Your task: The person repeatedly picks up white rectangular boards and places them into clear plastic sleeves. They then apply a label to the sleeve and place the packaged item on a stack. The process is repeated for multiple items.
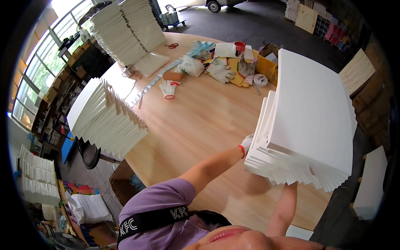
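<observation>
The gloved left hand [247, 143] touches 1 stack of white boards [312, 108], whose near edge hides the right hand, and I cannot tell either grip.

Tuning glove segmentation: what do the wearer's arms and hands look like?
Left hand: white glove, red cuff edge at the wrist. Left forearm bare below a short lavender sleeve. Right forearm bare where visible; right hand hidden, so can't tell if gloved. No cables visible on either arm.
</observation>
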Motion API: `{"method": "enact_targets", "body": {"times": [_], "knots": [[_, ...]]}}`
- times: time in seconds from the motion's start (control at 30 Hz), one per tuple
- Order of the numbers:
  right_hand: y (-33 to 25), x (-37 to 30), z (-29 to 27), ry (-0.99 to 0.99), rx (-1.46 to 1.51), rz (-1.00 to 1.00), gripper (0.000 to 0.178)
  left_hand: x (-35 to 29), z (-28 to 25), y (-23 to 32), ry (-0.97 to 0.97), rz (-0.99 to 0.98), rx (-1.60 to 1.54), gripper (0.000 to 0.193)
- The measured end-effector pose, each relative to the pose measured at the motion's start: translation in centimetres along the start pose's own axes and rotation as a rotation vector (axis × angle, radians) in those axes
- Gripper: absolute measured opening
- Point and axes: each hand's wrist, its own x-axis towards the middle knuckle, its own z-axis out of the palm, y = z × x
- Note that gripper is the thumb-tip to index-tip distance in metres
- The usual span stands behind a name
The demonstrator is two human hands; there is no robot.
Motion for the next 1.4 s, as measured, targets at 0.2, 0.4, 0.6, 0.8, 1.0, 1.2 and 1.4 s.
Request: {"method": "enact_targets", "body": {"times": [0.2,0.4,0.6,0.8,1.0,1.2,1.4], "knots": [[-1.0,-3.9,-1.1,-0.012,0.022,-0.040,0.045,-4.4,0.3,0.5,0.070,0.053,0.072,0.023],[-3.2,-10.0,-1.2,-0.075,0.026,-0.119,0.043,-9.4,-2.2,1.9,0.071,0.087,0.127,0.024],[-6.1,-17.2,-0.3,-0.176,0.015,-0.228,0.041,-15.0,-5.7,3.6,0.104,0.130,0.179,0.024],[-9.9,-24.3,1.4,-0.300,-0.019,-0.365,0.040,-19.9,-9.5,5.4,0.075,0.179,0.108,0.026],[-14.2,-30.5,3.6,-0.417,-0.060,-0.490,0.038,-23.3,-13.0,7.6,0.094,0.215,0.111,0.026],[-16.9,-36.3,4.8,-0.516,-0.120,-0.583,0.037,-26.5,-16.2,10.5,0.022,0.227,0.230,0.028],[-17.8,-42.4,2.2,-0.603,-0.228,-0.651,0.035,-30.3,-17.5,14.4,0.071,0.198,0.252,0.030]]}}
